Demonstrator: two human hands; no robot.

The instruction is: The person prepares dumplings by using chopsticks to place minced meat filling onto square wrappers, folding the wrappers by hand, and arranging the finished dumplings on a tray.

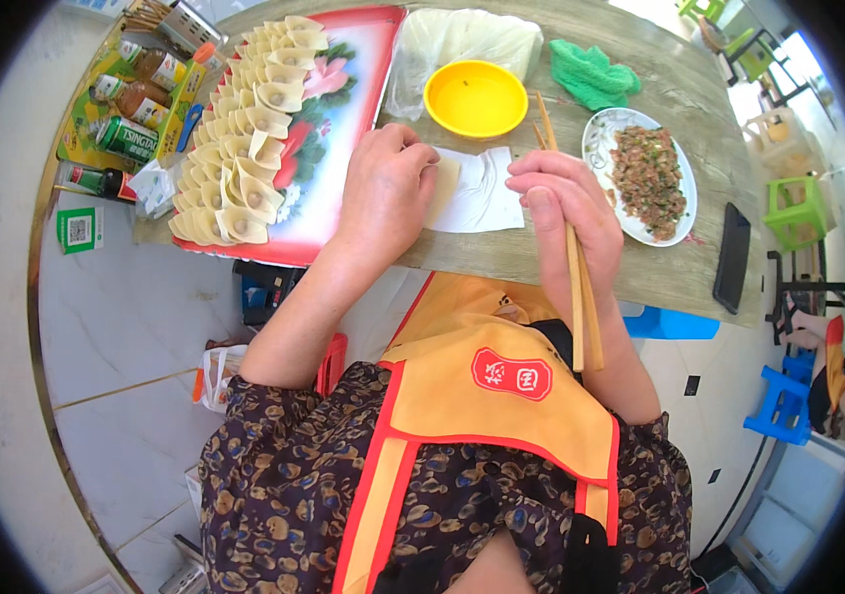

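My left hand (391, 185) rests at the left end of a white sheet (493, 189), its fingers at a thin dough wrapper (443, 185); whether they pinch it I cannot tell. My right hand (571, 211) holds a pair of wooden chopsticks (577, 297), their tips pointing away from me beside a yellow bowl of liquid (476, 100). A white plate (598, 145) with minced meat filling (649, 178) lies to the right. On the left, rows of folded wrappers (244, 126) cover part of a red-rimmed floral tray (348, 148).
Behind the bowl lies a plastic-wrapped stack (467, 37), with a green cloth (593, 74) to its right. A black phone (732, 256) lies near the right table edge. Bottles and a green can (127, 139) stand beyond the tray at far left.
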